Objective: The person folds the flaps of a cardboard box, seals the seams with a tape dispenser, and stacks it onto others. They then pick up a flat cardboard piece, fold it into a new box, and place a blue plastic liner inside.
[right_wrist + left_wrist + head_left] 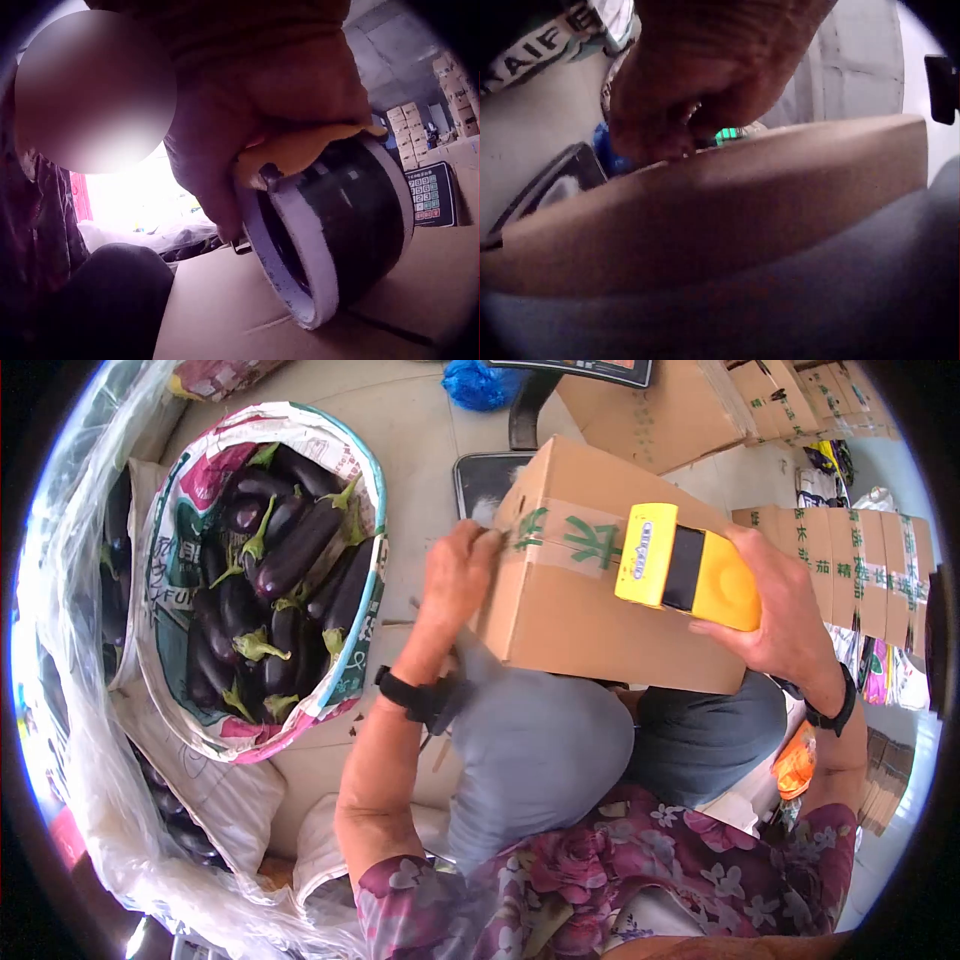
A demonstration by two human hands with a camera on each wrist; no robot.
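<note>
A cardboard box [560, 600] with green print lies tilted over the person's knees, a strip of clear tape [575, 540] across its printed face. My right hand [785, 600] grips a yellow tape dispenser [728, 580] from its outer end, just over the box. In the right wrist view, a tape roll [360, 210] with a pale core shows beneath the dispenser's yellow shell, close over the cardboard. At the box's left end, my left hand [455, 575] has its fingers curled at the edge. Seen from the left wrist, its fingertips are partly hidden behind that edge.
To the left stands an open sack [375, 575] full of eggplants [300, 550], with clear plastic sheeting [75, 690] beside it. Behind the box is a weighing scale [480, 475] near a blue plastic bag [480, 385]. Flattened cartons [850, 565] lie at the right.
</note>
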